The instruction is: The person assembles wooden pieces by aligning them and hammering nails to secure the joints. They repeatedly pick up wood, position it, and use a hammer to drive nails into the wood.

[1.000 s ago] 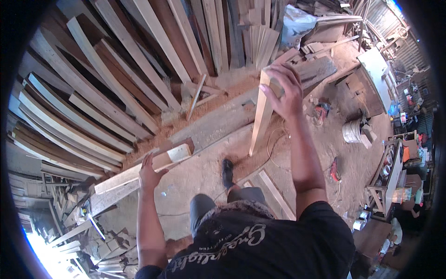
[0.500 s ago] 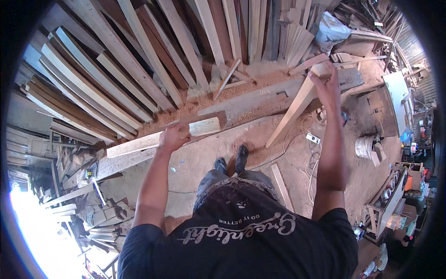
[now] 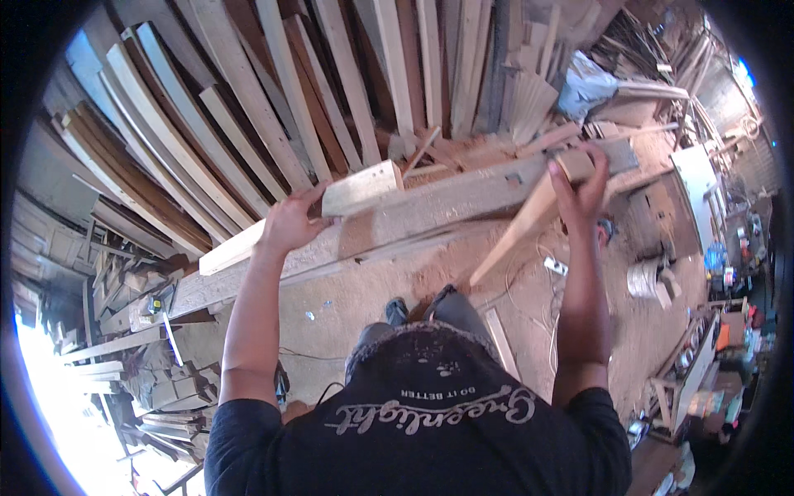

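Left hand (image 3: pixel 291 223): wrapped over the middle of beam (image 3: pixel 364 188), fingers reaching across the far side, thumb on the near side. Right hand (image 3: pixel 587 190): clasped about the upper end of post (image 3: pixel 521 225), thumb on the left face, fingers curled round the right.

Beam: under left palm, jutting out at both sides of that hand, well apart from right hand. Set along the far edge of plank (image 3: pixel 447 202); cannot tell whether resting on it or held just above. Post: slanting down and leftward from right hand, crossing the near side of plank, lower end by floor (image 3: pixel 389 277), in the space between both hands.

Beyond beam: row of leaning boards (image 3: pixel 393 66). To the right of post: power strip (image 3: pixel 556 265), then bucket (image 3: pixel 641 281).
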`<state>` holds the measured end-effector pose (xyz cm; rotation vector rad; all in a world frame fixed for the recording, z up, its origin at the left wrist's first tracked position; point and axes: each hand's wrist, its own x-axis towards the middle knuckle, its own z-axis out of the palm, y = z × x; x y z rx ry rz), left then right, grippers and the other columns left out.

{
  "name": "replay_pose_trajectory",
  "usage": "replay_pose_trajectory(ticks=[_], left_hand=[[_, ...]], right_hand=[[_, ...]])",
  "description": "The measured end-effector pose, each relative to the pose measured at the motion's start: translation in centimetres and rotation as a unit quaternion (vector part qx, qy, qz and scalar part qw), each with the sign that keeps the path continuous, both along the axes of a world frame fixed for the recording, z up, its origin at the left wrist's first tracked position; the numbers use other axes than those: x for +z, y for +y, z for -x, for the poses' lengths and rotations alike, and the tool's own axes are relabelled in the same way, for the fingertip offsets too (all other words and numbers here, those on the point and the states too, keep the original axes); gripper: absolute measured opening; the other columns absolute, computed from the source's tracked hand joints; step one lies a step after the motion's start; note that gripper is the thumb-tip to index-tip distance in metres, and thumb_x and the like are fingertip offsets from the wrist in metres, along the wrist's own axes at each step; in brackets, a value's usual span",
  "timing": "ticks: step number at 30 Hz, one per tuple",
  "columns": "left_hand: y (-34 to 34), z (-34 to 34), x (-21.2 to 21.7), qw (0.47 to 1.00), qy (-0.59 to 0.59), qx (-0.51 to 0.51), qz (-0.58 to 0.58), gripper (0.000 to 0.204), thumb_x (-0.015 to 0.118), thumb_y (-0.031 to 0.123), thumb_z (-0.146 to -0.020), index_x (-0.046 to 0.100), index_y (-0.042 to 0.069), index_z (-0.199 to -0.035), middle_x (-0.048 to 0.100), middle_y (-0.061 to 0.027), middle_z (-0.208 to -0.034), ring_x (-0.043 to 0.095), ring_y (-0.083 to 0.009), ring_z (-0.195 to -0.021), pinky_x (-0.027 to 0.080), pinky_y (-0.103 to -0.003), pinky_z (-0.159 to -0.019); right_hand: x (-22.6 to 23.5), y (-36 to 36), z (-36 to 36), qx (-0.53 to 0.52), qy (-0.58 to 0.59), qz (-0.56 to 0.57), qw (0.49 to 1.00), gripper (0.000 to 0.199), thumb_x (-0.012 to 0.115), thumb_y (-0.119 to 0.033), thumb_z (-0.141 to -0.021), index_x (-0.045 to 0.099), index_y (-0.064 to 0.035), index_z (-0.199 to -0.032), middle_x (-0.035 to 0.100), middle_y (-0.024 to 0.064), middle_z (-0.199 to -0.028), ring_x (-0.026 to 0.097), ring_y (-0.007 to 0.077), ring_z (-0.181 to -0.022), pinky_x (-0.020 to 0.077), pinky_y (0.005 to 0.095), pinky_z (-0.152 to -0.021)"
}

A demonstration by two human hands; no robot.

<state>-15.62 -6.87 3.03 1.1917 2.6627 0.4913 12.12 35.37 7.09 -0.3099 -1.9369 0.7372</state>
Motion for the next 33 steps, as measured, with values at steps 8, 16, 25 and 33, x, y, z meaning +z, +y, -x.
replay_pose_trajectory(ticks=[8, 16, 25, 33], left_hand=[[4.0, -1.2, -9.8, 0.992, 0.004, -0.075, 0.099, 0.088, 0.074, 0.068, -0.083, 0.050, 0.026, -0.156, 0.070, -0.0150, -0.127, 0.067, -0.0369, -0.119, 0.055, -0.049, -0.100], [6.8, -0.1, -18.8, 0.984, 0.038, -0.165, 0.050, 0.079, 0.073, 0.066, -0.086, 0.052, 0.030, -0.153, 0.064, -0.0153, -0.132, 0.065, -0.0365, -0.120, 0.052, -0.051, -0.104], [6.3, 2.4, -16.4, 0.981, 0.061, -0.103, 0.154, 0.066, 0.059, 0.080, -0.082, 0.079, 0.019, -0.099, 0.067, -0.0087, -0.129, 0.060, -0.0277, -0.129, 0.053, -0.046, -0.101], [8.0, -0.1, -16.8, 0.988, 0.131, -0.063, 0.054, 0.062, 0.068, 0.079, -0.071, 0.073, 0.020, -0.088, 0.068, -0.0017, -0.102, 0.061, -0.0255, -0.107, 0.050, -0.044, -0.092]], right_hand=[[-4.9, 1.4, 4.1, -0.103, -0.084, 0.097, 0.986, 0.075, 0.090, -0.039, -0.077, 0.055, -0.0040, -0.133, 0.069, 0.0225, -0.117, 0.069, 0.0362, -0.111, 0.0529, 0.0457, -0.097], [-9.1, 7.0, 4.9, -0.114, -0.237, 0.188, 0.946, 0.087, 0.068, -0.064, -0.089, 0.052, -0.0009, -0.146, 0.064, 0.0307, -0.135, 0.061, 0.0433, -0.129, 0.0462, 0.0504, -0.110], [-22.1, 26.4, 0.1, -0.225, -0.576, -0.041, 0.785, 0.053, 0.050, -0.035, -0.103, 0.051, -0.0143, -0.152, 0.054, 0.0236, -0.150, 0.056, 0.0421, -0.133, 0.0500, 0.0526, -0.106], [-23.7, 42.5, -5.2, -0.138, -0.625, -0.204, 0.740, 0.083, 0.061, -0.007, -0.087, 0.031, -0.0168, -0.164, 0.033, 0.0132, -0.170, 0.036, 0.0390, -0.152, 0.0337, 0.0514, -0.122]])
